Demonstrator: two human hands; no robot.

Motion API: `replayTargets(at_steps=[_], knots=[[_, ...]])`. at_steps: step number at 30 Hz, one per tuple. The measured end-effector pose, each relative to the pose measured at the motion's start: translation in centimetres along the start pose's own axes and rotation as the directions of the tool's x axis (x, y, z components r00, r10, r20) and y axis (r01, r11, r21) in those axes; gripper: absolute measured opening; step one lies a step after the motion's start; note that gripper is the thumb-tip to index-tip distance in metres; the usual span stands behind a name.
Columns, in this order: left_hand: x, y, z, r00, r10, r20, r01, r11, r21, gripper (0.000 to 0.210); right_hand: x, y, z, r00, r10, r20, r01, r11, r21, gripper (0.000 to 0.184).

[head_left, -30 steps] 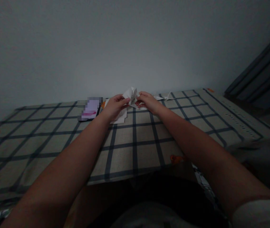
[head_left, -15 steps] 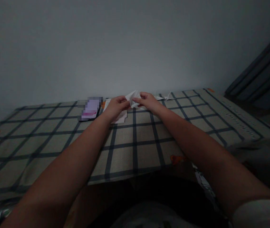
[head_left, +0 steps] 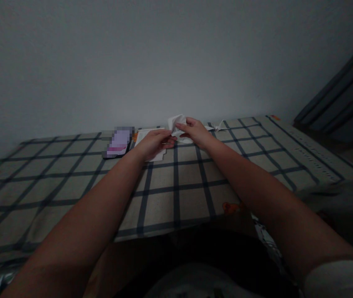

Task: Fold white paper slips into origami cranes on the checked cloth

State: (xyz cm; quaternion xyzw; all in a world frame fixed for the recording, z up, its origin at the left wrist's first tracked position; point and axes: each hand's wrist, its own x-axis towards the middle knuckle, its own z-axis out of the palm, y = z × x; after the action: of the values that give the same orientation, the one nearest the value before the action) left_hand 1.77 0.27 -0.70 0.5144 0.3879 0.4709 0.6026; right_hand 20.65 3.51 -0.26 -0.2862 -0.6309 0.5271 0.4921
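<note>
A crumpled, folded piece of white paper [head_left: 176, 120] is held up over the far side of the table. My right hand [head_left: 194, 131] grips it from the right, thumb across its front. At its lower left corner, the fingertips of my left hand [head_left: 156, 141] close on the paper, the other fingers lying loosely below. More white paper [head_left: 184, 140] shows under the hands. Flat white sheets [head_left: 159, 156] lie beneath my left hand, partly hidden by it.
A phone [head_left: 119, 142], its screen partly pixelated, lies left of the sheets. Thin white scraps [head_left: 220, 126] rest right of my right hand. A checked cloth [head_left: 160, 198] covers the table, which stands against a grey wall [head_left: 176, 58]. A dark curtain [head_left: 344, 87] hangs at right.
The held paper has been raised slightly and turned to a more upright, compact shape. My left hand has shifted a little right and down, its fingers now lower on the paper.
</note>
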Motion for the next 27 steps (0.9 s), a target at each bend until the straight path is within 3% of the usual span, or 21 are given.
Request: replayTargets(at_steps=[7, 17, 23, 27], knots=[[0.25, 0.15, -0.08, 0.995, 0.088, -0.043, -0.088, 0.996, 0.013, 0.025, -0.18, -0.20, 0.16, 0.999, 0.027, 0.018, -0.028, 0.998, 0.052, 0.033], [0.37, 0.14, 0.27, 0.977, 0.184, -0.107, -0.163, 0.971, 0.176, 0.034, 0.15, 0.41, 0.14, 1.000, 0.008, 0.006, -0.008, 0.998, 0.058, 0.035], [-0.15, 0.32, 0.74, 0.991, 0.120, -0.065, -0.120, 0.993, 0.003, 0.028, 0.14, 0.48, 0.16, 0.999, -0.021, -0.029, 0.023, 0.996, 0.085, 0.034], [-0.42, 0.54, 0.76, 0.996, 0.070, -0.064, -0.069, 0.998, 0.005, 0.024, 0.13, 0.49, 0.08, 0.999, -0.026, -0.038, 0.029, 0.997, 0.071, 0.033]])
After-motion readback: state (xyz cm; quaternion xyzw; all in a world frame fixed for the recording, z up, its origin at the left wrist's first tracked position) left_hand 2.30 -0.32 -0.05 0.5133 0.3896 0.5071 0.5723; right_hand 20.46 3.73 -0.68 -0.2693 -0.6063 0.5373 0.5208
